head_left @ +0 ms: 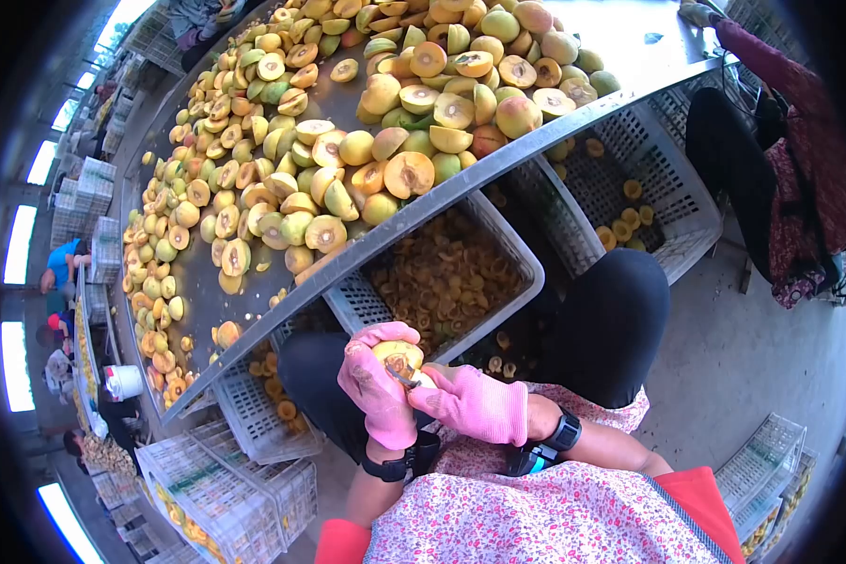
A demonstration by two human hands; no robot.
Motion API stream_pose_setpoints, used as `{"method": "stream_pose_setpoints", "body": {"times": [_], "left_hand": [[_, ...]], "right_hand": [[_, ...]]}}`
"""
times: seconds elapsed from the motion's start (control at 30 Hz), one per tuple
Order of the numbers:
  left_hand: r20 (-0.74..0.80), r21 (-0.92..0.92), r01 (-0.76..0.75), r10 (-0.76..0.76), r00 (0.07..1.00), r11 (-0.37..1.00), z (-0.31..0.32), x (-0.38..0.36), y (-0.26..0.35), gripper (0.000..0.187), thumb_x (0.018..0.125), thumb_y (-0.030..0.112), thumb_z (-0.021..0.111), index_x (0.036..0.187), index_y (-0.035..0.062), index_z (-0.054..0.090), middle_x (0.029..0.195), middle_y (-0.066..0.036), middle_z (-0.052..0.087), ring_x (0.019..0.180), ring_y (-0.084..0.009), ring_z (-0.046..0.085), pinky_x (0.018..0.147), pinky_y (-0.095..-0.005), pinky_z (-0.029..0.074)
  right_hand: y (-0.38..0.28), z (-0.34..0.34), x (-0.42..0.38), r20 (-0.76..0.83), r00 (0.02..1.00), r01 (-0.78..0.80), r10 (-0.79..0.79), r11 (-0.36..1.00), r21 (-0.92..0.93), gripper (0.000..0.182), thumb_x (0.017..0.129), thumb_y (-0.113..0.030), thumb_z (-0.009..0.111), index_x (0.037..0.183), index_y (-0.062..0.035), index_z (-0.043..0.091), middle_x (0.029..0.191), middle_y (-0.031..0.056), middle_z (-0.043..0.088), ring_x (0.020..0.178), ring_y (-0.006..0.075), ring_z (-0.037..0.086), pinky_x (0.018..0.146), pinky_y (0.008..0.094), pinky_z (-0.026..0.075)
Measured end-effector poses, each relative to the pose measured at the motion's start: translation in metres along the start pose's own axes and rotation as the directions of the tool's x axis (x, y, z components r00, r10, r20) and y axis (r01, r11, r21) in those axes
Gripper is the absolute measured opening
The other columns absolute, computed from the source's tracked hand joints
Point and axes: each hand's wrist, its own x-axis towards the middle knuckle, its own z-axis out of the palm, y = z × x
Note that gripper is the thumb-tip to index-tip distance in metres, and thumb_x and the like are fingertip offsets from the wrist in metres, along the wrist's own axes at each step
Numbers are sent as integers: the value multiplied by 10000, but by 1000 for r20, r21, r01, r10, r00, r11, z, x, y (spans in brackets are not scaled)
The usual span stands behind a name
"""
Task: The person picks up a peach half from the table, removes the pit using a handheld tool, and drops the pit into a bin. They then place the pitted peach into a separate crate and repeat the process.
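Partly within left grip (pixel 378 387), fruit (pixel 398 354)

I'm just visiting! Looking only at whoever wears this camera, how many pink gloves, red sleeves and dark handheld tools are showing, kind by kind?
Pink gloves: 2
Red sleeves: 2
Dark tool: 1
Total: 5
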Motion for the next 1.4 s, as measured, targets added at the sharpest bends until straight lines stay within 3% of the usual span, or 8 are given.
{"method": "stream_pose_setpoints", "body": {"times": [0.2,0.53,0.7,0.83,0.9,1.03,1.23,1.4], "left_hand": [[179,116,191,-210,961,975,-6,10,7,749,1083,603,301,869,-21,656,821,-114,706,735,-181,659,712,-310,519],[475,7,112,-101,874,994,1,24,15,772,1051,683,173,929,36,577,701,-75,626,604,-168,562,617,-300,468],[234,-128,204,-171,957,970,7,27,15,783,1021,733,251,996,36,605,893,-115,691,700,-198,656,645,-300,525],[-201,-9,17,-18,979,1000,-37,30,27,678,1059,639,314,1075,31,613,945,-108,690,718,-220,682,628,-298,537],[-273,545,-187,384,882,817,-94,29,34,608,1091,525,327,1031,0,629,984,-113,671,831,-217,652,762,-314,537],[-191,846,-45,381,904,531,-181,54,54,359,1058,286,535,1219,-19,632,1138,-148,658,1074,-281,619,963,-399,477],[-94,732,13,81,992,682,-190,191,60,429,972,273,679,1320,28,621,1204,-137,683,1103,-231,656,963,-321,510],[99,991,-89,-108,989,96,-173,274,38,590,861,316,800,1332,15,611,1234,-207,678,1121,-269,677,946,-378,534]], "right_hand": [[4,-4,0,25,999,-32,35,993,-114,504,1066,-514,484,1112,-23,587,796,83,646,757,223,616,713,392,487],[7,-10,-5,462,887,-373,5,600,708,449,1075,-531,454,949,-110,544,606,-58,428,388,35,320,361,212,220],[8,-13,0,364,926,-229,-98,621,749,421,1082,-507,453,981,-111,555,613,-52,449,375,41,326,348,227,237],[35,-24,30,-66,991,-81,120,901,426,489,1031,-491,564,1250,-57,507,687,27,591,457,160,522,416,313,388],[79,-29,37,-395,917,-308,51,721,-621,526,1000,-392,611,1335,-38,414,830,188,701,637,366,674,584,458,520],[75,-27,36,-369,916,-386,158,601,-700,605,984,-327,610,1389,28,333,892,268,706,852,444,701,737,510,535],[82,-27,32,-391,906,-411,162,559,-720,564,1008,-309,539,1379,86,381,928,265,724,886,443,710,788,522,545],[65,-26,34,-433,891,-415,136,630,-656,306,998,-268,568,1185,-33,513,942,241,716,917,437,695,793,523,534]]}}
